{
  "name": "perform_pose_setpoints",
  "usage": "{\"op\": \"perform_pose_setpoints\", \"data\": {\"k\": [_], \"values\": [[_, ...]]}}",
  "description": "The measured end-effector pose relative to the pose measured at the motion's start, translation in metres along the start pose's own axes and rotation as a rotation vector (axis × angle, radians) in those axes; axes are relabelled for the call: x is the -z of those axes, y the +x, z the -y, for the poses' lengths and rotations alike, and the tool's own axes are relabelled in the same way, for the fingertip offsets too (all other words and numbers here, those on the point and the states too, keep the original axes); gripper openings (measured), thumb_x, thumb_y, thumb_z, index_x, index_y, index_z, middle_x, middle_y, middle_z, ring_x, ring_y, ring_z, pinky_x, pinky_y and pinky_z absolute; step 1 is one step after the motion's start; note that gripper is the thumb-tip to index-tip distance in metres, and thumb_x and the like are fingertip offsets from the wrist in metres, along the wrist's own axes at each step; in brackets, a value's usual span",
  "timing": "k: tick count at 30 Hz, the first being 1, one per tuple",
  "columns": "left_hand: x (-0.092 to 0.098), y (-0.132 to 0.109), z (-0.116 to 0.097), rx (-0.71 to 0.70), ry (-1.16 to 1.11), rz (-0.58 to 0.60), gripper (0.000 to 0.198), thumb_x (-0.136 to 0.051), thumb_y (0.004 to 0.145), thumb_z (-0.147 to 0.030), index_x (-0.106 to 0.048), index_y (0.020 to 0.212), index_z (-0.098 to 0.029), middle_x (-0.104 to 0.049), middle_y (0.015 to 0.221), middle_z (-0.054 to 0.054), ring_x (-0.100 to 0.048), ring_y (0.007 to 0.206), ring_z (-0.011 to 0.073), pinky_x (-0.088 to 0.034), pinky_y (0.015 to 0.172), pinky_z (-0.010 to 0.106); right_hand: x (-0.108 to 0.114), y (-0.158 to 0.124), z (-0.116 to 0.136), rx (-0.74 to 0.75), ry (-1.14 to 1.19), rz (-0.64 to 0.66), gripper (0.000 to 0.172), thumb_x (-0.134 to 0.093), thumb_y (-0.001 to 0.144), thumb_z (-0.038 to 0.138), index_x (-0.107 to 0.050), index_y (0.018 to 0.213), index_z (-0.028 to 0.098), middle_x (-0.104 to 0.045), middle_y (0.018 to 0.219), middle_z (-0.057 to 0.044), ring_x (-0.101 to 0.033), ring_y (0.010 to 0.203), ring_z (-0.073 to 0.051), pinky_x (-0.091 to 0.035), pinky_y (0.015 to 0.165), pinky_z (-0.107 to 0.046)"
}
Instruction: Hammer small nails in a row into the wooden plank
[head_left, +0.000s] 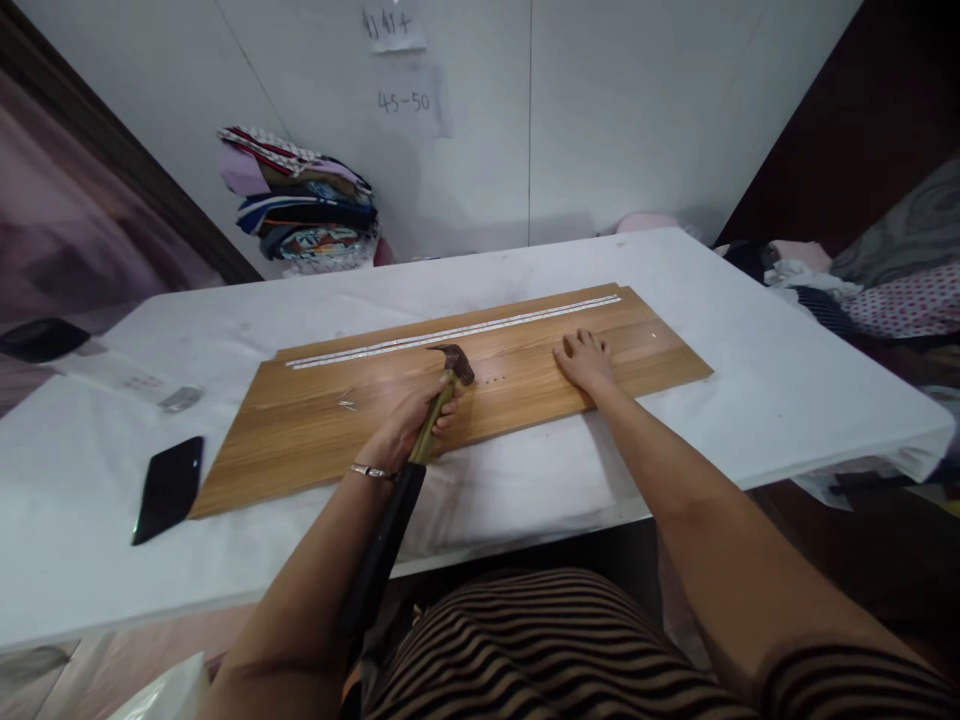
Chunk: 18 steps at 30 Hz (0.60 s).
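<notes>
on the wooden board (300, 430), the left hand (405, 425) is gripping a hammer (456, 362), fingers clamped around its handle; the right hand (586, 362) is lying flat, fingers stretched out.

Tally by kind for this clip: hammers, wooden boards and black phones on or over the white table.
Hammer, gripped in the left hand: 1
Wooden board: 1
Black phone: 1
Total: 3

Workroom, folded fabrics (300, 195) (stacked), white table (750, 400)
</notes>
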<state>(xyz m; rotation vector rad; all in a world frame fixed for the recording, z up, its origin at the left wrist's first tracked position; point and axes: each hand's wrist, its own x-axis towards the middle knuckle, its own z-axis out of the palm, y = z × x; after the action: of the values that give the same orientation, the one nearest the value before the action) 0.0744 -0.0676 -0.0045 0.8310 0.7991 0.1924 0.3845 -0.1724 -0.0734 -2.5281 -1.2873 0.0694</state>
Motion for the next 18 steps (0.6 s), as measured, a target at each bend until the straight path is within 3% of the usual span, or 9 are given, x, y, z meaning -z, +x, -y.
{"op": "perform_pose_setpoints", "data": {"k": [12,15,18], "values": [[-0.004,0.009,-0.001,0.046,-0.034,-0.016,0.025,-0.054,0.100,-0.042,-0.052,0.089,-0.019,-0.043,0.057,-0.006,-0.038,0.037,0.0064,-0.027,0.032,0.015,0.001,0.001,-0.001,-0.011,0.054,0.002,0.049,-0.045,0.099,0.045,-0.067,0.134,0.019,-0.049,0.158,-0.018,-0.038,0.148,-0.033,-0.024,0.119,-0.058],[-0.007,0.010,-0.001,0.042,-0.054,-0.037,0.026,-0.052,0.100,-0.041,-0.052,0.088,-0.019,-0.043,0.057,-0.006,-0.039,0.038,0.0065,-0.028,0.033,0.015,0.008,0.004,-0.005,-0.046,0.247,-0.010,0.041,-0.056,0.093,0.040,-0.073,0.124,0.019,-0.057,0.152,-0.017,-0.044,0.145,-0.034,-0.025,0.121,-0.060],[-0.014,0.016,0.000,-0.001,-0.097,-0.049,0.026,-0.051,0.102,-0.039,-0.053,0.086,-0.018,-0.048,0.057,-0.004,-0.044,0.040,0.0080,-0.034,0.036,0.017,0.014,0.000,-0.003,-0.135,0.613,-0.054,0.040,-0.050,0.094,0.034,-0.072,0.124,0.020,-0.069,0.137,-0.015,-0.060,0.132,-0.030,-0.042,0.112,-0.055]]}}
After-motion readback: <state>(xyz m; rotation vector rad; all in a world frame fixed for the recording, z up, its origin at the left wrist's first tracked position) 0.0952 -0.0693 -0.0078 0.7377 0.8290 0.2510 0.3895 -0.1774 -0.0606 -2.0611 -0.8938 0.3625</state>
